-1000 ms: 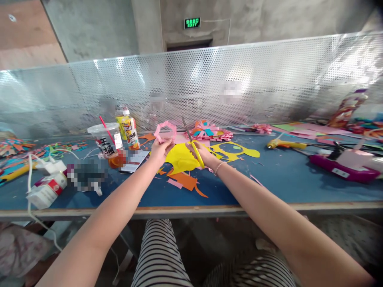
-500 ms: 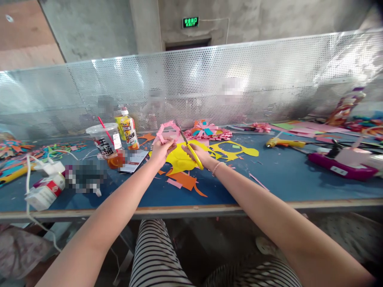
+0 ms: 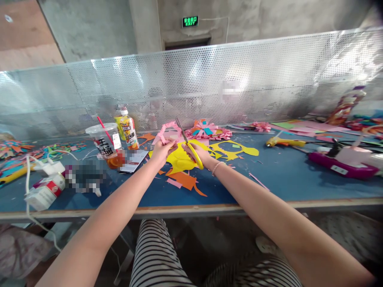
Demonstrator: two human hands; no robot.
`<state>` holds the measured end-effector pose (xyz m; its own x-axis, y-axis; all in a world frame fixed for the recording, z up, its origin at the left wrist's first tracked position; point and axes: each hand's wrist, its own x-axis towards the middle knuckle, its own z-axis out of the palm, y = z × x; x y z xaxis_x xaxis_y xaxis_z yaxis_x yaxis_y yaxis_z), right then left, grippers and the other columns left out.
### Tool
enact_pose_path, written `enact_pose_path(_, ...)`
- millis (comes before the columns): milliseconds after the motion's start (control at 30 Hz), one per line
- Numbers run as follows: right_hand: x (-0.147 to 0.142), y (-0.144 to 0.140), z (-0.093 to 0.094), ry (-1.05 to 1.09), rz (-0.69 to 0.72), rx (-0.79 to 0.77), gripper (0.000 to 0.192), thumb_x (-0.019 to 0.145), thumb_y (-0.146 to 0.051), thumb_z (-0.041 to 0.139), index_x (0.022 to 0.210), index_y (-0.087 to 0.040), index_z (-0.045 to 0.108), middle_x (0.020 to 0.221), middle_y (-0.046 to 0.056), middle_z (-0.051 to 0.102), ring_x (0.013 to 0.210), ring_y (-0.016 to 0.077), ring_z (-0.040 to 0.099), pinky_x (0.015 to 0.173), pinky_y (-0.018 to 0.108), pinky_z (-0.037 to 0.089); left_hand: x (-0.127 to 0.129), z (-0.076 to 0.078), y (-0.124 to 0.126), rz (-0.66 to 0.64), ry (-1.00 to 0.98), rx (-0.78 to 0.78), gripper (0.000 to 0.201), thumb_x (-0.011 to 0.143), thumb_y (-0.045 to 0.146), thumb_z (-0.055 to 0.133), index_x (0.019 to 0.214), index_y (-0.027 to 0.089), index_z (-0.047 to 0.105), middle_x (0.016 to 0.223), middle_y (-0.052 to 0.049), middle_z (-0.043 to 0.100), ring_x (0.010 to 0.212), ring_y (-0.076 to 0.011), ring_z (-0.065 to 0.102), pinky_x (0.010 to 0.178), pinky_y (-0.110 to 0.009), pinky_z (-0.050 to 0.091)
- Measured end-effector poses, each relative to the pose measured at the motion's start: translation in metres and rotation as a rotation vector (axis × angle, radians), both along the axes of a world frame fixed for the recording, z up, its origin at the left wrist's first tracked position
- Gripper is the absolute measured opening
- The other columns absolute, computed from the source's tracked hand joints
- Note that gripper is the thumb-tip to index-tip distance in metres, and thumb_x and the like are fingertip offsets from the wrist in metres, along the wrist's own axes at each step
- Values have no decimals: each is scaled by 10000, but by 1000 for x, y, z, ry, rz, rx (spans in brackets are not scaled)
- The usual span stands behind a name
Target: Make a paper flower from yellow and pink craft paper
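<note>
1. Since the earlier frames your pink paper ring [image 3: 166,132] has dropped lower and tipped over toward the scissors [image 3: 189,146], and both hands have drawn a little closer together near the middle of the frame.
2. Your left hand [image 3: 160,151] is closed on the lower edge of the pink paper ring, holding it up off the counter [image 3: 284,175].
3. Your right hand [image 3: 200,153] grips the yellow handles of the scissors, with the blades pointing up and to the left, their tip right at the ring; whether the blades are parted cannot be told.
4. Both hands sit just above a yellow paper sheet [image 3: 179,159] lying on the blue counter, with orange scraps [image 3: 186,181] just below it in the frame.
5. Left of your left hand stand a plastic cup with a red straw [image 3: 105,143] and a juice bottle [image 3: 129,130], close together.
6. Behind the scissors, toward the mesh screen [image 3: 239,75], lies a pile of pink folded paper flowers [image 3: 207,131].
7. On the right of the frame a yellow glue gun [image 3: 281,142] rests on the counter, and further right sits a magenta tool [image 3: 341,167].
8. At the left edge a white carton [image 3: 44,191] lies near a white cable.
</note>
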<state>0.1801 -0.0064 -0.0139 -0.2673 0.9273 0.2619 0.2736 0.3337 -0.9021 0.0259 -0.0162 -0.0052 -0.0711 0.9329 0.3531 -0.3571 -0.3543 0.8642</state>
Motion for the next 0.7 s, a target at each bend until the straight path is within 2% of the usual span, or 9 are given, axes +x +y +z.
enact_pose_path(500, 0, 5, -3, 8, 11, -35, 372, 704, -556, 549, 707, -194, 459, 480, -57, 376, 372, 62, 347, 354, 203, 275, 0, 0, -1, -19, 25, 2, 174, 630, 180, 686, 724, 137, 546, 673, 7, 604, 640, -82, 596, 734, -279, 522)
enact_pose_path(700, -1, 4, -3, -89, -44, 29, 393, 729, -571, 506, 704, -179, 491, 463, -39, 423, 376, 75, 379, 381, 208, 299, 0, 0, -1, -30, 12, 5, 178, 625, 175, 690, 722, 129, 549, 665, 7, 601, 646, -80, 596, 711, -256, 519)
